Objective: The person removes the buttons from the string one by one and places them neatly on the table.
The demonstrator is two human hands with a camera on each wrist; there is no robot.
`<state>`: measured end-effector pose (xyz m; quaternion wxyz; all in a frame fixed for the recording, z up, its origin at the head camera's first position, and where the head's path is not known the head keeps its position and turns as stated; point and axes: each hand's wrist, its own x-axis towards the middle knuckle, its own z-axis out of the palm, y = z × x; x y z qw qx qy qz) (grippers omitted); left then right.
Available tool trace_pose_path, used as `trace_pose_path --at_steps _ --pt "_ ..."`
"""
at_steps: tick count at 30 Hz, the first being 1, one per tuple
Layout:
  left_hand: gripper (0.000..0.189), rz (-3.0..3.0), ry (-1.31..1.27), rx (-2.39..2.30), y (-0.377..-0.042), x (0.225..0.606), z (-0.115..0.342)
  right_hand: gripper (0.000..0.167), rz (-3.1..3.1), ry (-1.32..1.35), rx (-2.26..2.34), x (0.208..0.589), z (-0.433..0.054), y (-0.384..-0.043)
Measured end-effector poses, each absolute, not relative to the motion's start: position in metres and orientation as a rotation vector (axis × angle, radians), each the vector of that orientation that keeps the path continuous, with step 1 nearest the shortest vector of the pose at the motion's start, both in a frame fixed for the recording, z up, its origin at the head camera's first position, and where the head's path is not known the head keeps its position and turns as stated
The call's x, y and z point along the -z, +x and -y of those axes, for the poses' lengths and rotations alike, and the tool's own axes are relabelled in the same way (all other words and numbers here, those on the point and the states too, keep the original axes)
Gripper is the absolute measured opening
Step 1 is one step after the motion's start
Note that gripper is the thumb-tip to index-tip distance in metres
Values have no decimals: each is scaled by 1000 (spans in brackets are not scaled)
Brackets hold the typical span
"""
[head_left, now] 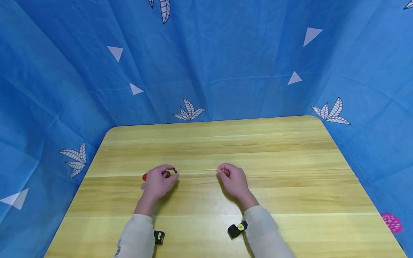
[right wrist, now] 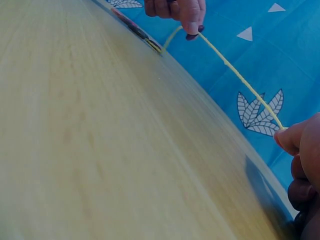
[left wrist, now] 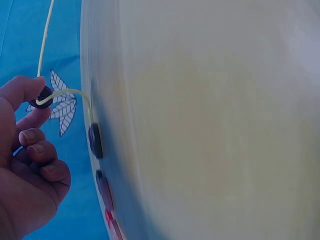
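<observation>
My left hand (head_left: 158,182) pinches a dark red button (left wrist: 47,94) on edge between thumb and forefinger, above the table. A yellow string (head_left: 196,170) passes through this button. Across the middle it runs nearly straight to my right hand (head_left: 235,181), whose thumb and forefinger pinch it. On the button's other side, the string curves down in the left wrist view to a second dark button (left wrist: 96,141) lying on the table. Beyond that one lie a brownish button (left wrist: 104,191) and a red piece (left wrist: 108,218), partly hidden by the left hand in the head view.
A wooden table (head_left: 258,143) lies under both hands, its far edge against a blue patterned curtain (head_left: 226,53). A pale pink disc (head_left: 143,186) rests beside my left hand. Black wrist cameras sit at the left cuff (head_left: 158,237) and right cuff (head_left: 237,229).
</observation>
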<state>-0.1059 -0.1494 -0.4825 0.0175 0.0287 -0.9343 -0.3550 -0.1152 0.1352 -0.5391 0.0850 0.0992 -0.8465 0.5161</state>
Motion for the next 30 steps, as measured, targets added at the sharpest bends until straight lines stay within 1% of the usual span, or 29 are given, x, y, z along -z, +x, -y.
trace_pose_path --at_steps 8,14,21,30 --pt "24 2806 6 1176 -104 483 172 8 2532 290 -1557 538 -135 -115" --pt "25 2780 57 1144 -100 481 186 8 2536 281 -1557 537 -136 -115" --pt "24 2746 144 1222 -96 481 199 8 2537 288 -1546 538 -135 -117" --pt "24 2785 206 1091 -91 484 216 8 2542 258 -1581 538 -135 -116"
